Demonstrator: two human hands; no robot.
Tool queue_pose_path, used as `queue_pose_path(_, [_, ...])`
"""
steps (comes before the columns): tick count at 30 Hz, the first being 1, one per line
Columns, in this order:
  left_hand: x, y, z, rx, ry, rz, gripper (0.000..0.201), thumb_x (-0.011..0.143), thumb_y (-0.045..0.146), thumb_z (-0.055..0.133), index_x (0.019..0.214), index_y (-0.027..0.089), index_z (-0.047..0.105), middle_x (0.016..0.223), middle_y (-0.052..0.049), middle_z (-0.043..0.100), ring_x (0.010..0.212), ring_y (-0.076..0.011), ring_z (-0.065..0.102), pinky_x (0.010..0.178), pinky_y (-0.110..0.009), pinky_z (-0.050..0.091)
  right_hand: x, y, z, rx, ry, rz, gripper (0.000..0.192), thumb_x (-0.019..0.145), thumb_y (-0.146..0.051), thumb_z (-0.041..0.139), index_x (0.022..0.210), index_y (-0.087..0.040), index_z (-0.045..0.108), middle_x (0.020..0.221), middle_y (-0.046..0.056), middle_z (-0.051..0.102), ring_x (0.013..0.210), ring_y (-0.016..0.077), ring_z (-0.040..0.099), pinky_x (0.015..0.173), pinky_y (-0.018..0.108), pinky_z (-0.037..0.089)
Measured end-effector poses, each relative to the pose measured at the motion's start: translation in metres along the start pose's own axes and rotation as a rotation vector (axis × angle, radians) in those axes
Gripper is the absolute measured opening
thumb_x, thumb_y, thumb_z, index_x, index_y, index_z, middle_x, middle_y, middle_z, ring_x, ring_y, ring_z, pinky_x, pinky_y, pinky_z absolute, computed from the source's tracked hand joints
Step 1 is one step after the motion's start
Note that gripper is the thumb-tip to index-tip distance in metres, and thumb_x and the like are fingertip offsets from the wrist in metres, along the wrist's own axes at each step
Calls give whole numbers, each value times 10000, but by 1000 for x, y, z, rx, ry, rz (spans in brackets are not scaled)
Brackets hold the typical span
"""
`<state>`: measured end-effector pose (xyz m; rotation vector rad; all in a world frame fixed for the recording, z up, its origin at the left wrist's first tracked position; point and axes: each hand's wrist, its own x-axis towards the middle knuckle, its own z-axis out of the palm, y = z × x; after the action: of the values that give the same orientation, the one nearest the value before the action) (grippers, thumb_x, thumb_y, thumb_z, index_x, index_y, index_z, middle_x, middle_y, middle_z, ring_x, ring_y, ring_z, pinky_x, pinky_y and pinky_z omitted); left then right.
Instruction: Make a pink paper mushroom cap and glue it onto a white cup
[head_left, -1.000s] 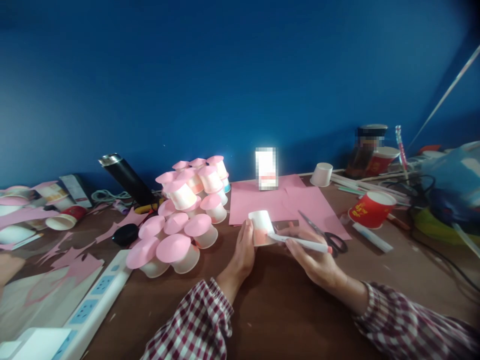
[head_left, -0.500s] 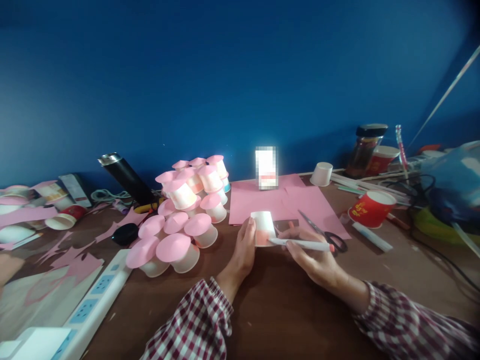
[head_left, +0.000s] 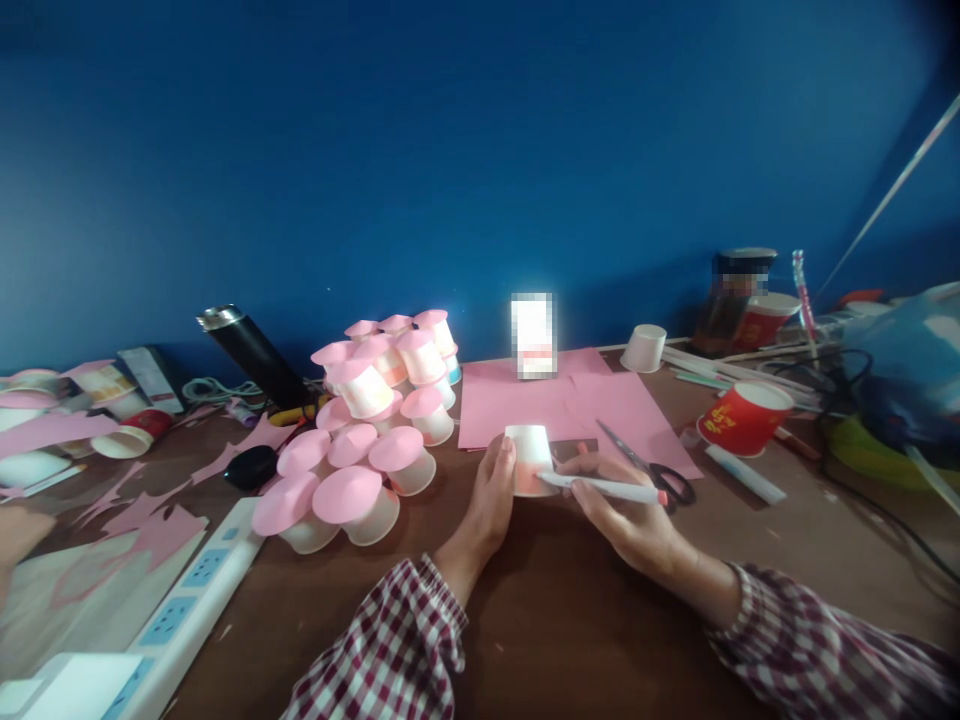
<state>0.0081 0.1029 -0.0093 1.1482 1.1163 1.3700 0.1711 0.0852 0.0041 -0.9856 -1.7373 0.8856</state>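
My left hand (head_left: 491, 497) is closed around the left side of a white paper cup (head_left: 531, 448), which is upside down with its wide rim low. An orange patch colours the lower part of the cup's side. In my right hand (head_left: 626, 515) is a white marker pen (head_left: 619, 491) with an orange end, its tip at the cup's orange part. Just behind my right hand lie black-handled scissors (head_left: 670, 484), partly hidden by it. To the left stand several upside-down cups with pink paper cone tops (head_left: 346, 493), some of them stacked.
Pink paper sheets (head_left: 510, 405) lie behind the cup. On the right are a red paper cup (head_left: 745, 417), another marker (head_left: 746, 474) and a white cup (head_left: 643, 348). A power strip (head_left: 180, 605), black flask (head_left: 251, 350) and paper scraps occupy the left, where another person's hand (head_left: 22, 535) shows.
The cup in my left hand has shifted slightly right and tilted a little. My right hand and the marker have barely moved.
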Motion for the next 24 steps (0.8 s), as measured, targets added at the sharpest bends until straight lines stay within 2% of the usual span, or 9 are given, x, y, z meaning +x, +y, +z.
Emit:
queue_pose_path(4, [0,-1,0,10,8,16,391,869,457,424,982,141,625,1031,-96,657,991,-229,579,879,-320,437,0,-1,-1,6,-61,-6,128,826,-245,512,847,-170,614,661,23,608,552,130,530,500,239,430])
queue_pose_path(8, [0,-1,0,23,-14,13,388,872,460,414,960,148,628,1000,-87,667,947,-221,589,855,-309,444,-1,-2,0,94,-47,38,140,836,-268,510,854,-165,604,643,15,585,542,125,520,482,231,416])
queue_pose_path(14, [1,-6,-3,74,58,3,374,865,452,436,1013,162,621,1076,-84,649,1114,-231,516,937,-293,387,0,-1,-1,86,-88,34,146,837,-265,503,814,-168,610,612,7,577,535,124,518,499,237,425])
queue_pose_path(19, [1,-7,-4,70,5,14,375,885,436,395,1031,170,617,1102,-79,643,1039,-215,559,910,-290,407,0,1,-1,104,-52,45,151,846,-284,502,838,-166,597,633,15,587,551,126,524,517,242,427])
queue_pose_path(24, [1,-6,-4,66,26,2,363,875,434,426,1025,172,627,1068,-76,654,1060,-221,548,919,-294,399,1,0,-2,93,-86,54,156,845,-277,500,810,-168,605,614,6,571,546,124,520,507,234,414])
